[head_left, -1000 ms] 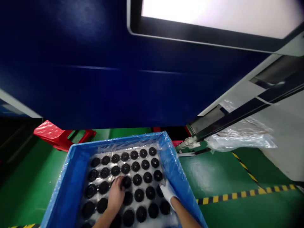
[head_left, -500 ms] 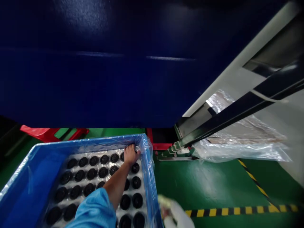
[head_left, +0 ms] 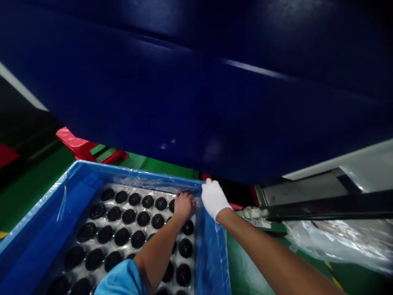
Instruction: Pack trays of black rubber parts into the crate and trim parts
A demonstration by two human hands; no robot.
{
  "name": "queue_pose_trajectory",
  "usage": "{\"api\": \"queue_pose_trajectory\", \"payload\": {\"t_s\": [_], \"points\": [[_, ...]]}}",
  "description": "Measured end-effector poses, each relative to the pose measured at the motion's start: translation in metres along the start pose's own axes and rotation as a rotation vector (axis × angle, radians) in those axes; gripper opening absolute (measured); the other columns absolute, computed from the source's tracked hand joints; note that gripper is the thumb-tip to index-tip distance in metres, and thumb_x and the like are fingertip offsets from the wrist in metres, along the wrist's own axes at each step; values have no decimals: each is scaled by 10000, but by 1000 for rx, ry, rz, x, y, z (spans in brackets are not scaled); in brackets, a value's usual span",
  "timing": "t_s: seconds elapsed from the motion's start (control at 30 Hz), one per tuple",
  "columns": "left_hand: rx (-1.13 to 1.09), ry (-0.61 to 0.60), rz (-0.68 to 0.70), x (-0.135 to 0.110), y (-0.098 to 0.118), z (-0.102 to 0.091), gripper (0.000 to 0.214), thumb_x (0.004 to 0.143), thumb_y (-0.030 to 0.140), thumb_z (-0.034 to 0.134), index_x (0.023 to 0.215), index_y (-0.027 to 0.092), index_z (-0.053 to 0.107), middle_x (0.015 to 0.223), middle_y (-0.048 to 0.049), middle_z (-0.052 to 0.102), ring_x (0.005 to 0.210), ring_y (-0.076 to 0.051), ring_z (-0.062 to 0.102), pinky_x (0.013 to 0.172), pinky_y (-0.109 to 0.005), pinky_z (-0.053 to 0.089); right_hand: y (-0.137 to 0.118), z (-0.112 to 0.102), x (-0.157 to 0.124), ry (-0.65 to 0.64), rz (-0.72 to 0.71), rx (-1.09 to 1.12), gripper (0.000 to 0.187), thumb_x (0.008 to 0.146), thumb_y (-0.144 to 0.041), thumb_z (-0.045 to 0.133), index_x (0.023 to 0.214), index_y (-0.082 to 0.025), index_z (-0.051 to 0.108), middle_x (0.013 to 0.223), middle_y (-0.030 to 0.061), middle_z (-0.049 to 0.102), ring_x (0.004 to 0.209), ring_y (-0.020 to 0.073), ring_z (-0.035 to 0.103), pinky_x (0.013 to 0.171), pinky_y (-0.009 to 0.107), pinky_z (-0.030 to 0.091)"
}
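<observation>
My bare left hand is at the far right corner of a clear plastic tray, its fingers bent over the tray's edge and its thumb beside some clear film. Rows of round black parts sit in the tray's pockets, and my forearm covers some of them. The tray lies inside a blue bin lined with clear film. On the bin's far right corner, my right hand in a white glove closes around the rim; its fingertips are partly hidden.
A large dark blue panel hangs low over the bin's far side. Behind the bin stands a red plastic stool. A dark rail and clear plastic sheeting are at right, above the green floor.
My gloved right hand has come up from the lower edge onto the bin's corner. My left hand stays at the tray's corner. The view has turned and tilted.
</observation>
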State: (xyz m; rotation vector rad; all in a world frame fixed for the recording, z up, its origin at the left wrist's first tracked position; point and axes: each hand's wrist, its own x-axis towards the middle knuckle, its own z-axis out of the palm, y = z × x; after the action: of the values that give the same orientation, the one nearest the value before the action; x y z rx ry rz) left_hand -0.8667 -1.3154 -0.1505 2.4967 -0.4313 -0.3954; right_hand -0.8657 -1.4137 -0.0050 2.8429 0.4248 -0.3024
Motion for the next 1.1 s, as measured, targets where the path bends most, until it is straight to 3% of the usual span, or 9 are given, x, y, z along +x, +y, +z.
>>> {"api": "queue_pose_trajectory", "payload": {"t_s": [0.13, 0.2, 0.3, 0.4, 0.67, 0.83, 0.97, 1.03, 1.1], "points": [[-69, -19, -5, 0, -5, 0, 350, 870, 342, 487, 1175, 234, 620, 1179, -93, 622, 1143, -273, 505, 984, -435, 338, 10, -16, 1, -10, 64, -77, 154, 877, -232, 493, 908, -155, 623, 949, 119, 613, 877, 274, 592, 700, 375, 452], [-77, -22, 1, 1, -7, 2, 361, 862, 351, 502, 1187, 238, 613, 1193, -92, 618, 1153, -277, 499, 991, -439, 338, 12, -19, 8, -2, 142, -92, 198, 880, -325, 514, 990, -169, 568, 986, 109, 590, 847, 259, 609, 647, 341, 443], [-60, -36, 8, 4, -10, 9, 412, 839, 399, 542, 1211, 230, 598, 1209, -107, 609, 1164, -297, 490, 1010, -469, 326, 13, -20, 19, -36, 204, -89, 145, 898, -182, 416, 976, -168, 537, 890, 85, 603, 760, 238, 641, 571, 303, 398], [-33, -57, 13, 8, -14, 20, 496, 810, 432, 585, 1256, 218, 563, 1252, -121, 582, 1197, -308, 465, 1069, -517, 254, 18, -20, 21, -71, 156, -71, 259, 892, -77, 319, 980, -185, 538, 869, 67, 624, 734, 217, 654, 568, 292, 374], [21, -95, -33, 19, -23, 54, 645, 781, 448, 604, 1362, 200, 470, 1339, -161, 513, 1274, -342, 407, 1105, -595, 138, 45, -1, 2, -7, 108, 8, 230, 918, -168, 364, 964, -184, 589, 884, 81, 625, 782, 203, 615, 648, 295, 376], [86, -104, -43, 20, -22, 56, 579, 826, 384, 553, 1367, 197, 465, 1368, -146, 509, 1314, -307, 379, 1134, -555, 89, 41, 6, -4, 75, 164, 157, 290, 933, -182, 343, 1015, -196, 621, 912, 67, 635, 840, 202, 613, 720, 289, 425], [129, -110, 17, 11, -14, 48, 542, 850, 325, 515, 1357, 137, 476, 1379, -176, 505, 1307, -321, 393, 1131, -558, 68, 38, 2, -50, 145, 303, 237, 306, 951, -239, 362, 1129, -225, 610, 1048, 39, 678, 981, 166, 615, 885, 255, 448], [157, -84, 53, 10, -13, 49, 560, 879, 355, 471, 1379, 105, 441, 1404, -190, 476, 1328, -330, 365, 1129, -565, 55, 51, 7, -95, 182, 378, 281, 291, 941, -288, 405, 1155, -283, 601, 996, -13, 702, 902, 137, 639, 821, 227, 486], [221, -66, 41, 11, -13, 53, 561, 891, 395, 443, 1385, 129, 433, 1427, -164, 460, 1352, -304, 344, 1133, -544, 94, 82, 14, -152, 306, 560, 460, 306, 928, -274, 396, 1105, -266, 645, 1039, -2, 718, 957, 141, 646, 880, 240, 487]]}}
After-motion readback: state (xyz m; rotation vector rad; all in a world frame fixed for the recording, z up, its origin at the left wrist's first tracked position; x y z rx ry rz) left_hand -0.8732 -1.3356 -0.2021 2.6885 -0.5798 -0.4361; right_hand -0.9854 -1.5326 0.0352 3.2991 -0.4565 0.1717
